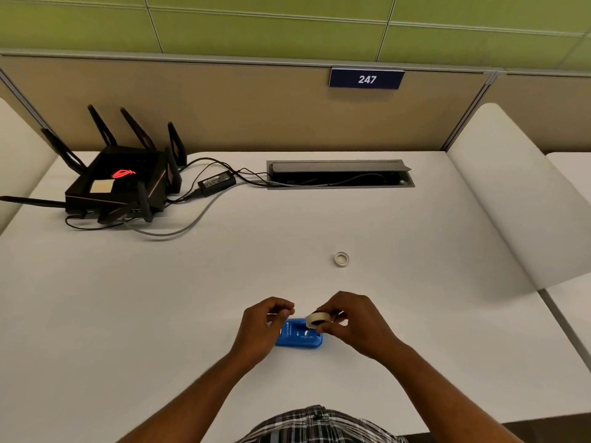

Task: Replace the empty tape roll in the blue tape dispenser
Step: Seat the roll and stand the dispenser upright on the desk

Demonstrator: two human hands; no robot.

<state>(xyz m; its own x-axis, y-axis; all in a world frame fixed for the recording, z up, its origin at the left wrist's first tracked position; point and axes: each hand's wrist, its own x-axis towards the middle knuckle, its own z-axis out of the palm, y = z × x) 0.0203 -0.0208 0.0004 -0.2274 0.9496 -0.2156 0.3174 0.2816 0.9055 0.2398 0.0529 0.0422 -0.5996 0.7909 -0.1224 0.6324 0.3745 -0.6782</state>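
Observation:
The blue tape dispenser (299, 337) lies on the white desk near its front edge, partly covered by both hands. My right hand (355, 324) holds a full cream tape roll (317, 319) just above the dispenser's right end. My left hand (260, 327) is pinched at the fingertips, level with the roll; whether it grips the tape's free end is too small to tell. An empty white tape core (341, 259) sits alone on the desk farther back, right of centre.
A black router (121, 183) with antennas, a power adapter (216, 182) and loose cables occupy the back left. An open cable tray (339, 175) is set into the desk at the back. A white divider panel (511, 199) curves along the right side.

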